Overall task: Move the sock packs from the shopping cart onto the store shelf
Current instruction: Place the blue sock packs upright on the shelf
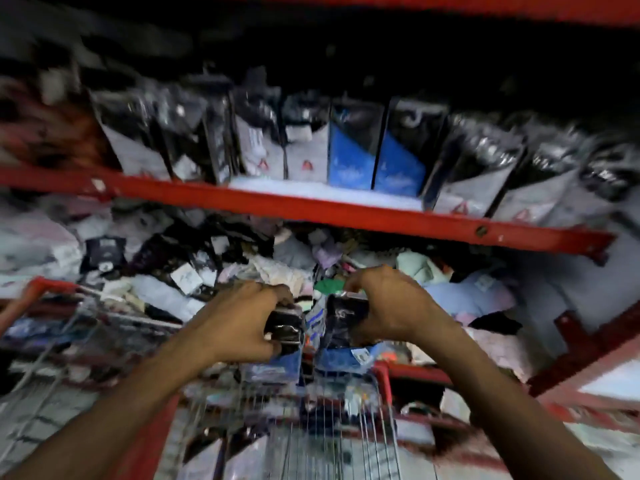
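1. Cart (332,420): wire basket with red trim at 6 o'clock, pale packs blurred inside.
2. Left hand (239,323): fingers clamped around a dark, blue-bottomed sock pack (284,337), held above the cart's far rim.
3. Right hand (391,306): at 3 o'clock of the left, gripping a second pack (346,323) of the same kind; the two packs sit just beside each other.
4. Lower shelf (194,271): loose jumble of socks behind the hands.
5. Red rail (311,206): crosses at 12 o'clock.
6. Upper shelf: upright packs in a row (353,150), grey and blue, heavily blurred.
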Tool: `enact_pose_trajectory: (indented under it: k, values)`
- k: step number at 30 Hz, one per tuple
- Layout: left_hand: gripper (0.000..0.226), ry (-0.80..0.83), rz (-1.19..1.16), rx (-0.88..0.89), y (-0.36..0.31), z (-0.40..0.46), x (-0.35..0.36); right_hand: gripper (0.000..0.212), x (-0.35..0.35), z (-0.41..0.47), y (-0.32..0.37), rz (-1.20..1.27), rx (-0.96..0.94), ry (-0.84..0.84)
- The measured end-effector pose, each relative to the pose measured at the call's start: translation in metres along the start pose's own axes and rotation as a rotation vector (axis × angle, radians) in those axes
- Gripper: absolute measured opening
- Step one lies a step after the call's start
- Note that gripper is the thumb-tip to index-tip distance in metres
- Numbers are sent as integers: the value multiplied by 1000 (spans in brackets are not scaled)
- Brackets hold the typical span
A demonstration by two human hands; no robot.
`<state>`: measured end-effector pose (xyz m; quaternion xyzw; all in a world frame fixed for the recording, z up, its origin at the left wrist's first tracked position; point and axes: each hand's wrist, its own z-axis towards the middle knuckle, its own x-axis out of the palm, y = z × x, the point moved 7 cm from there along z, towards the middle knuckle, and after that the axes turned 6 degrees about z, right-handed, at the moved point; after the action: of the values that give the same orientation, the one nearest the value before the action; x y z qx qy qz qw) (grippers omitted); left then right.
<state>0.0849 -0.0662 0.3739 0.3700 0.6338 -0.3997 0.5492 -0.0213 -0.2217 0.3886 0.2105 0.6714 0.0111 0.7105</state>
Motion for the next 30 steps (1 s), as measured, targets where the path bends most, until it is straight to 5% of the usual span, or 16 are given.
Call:
enact_pose_trajectory:
  k: [15,30]
  values:
    - [47,-369,71,157,-45,64,-232,41,-240,12,16,-77,41,-334]
    - [51,-387,66,182,-40,186,-229,44,-250,104,-42,-161,143,-260]
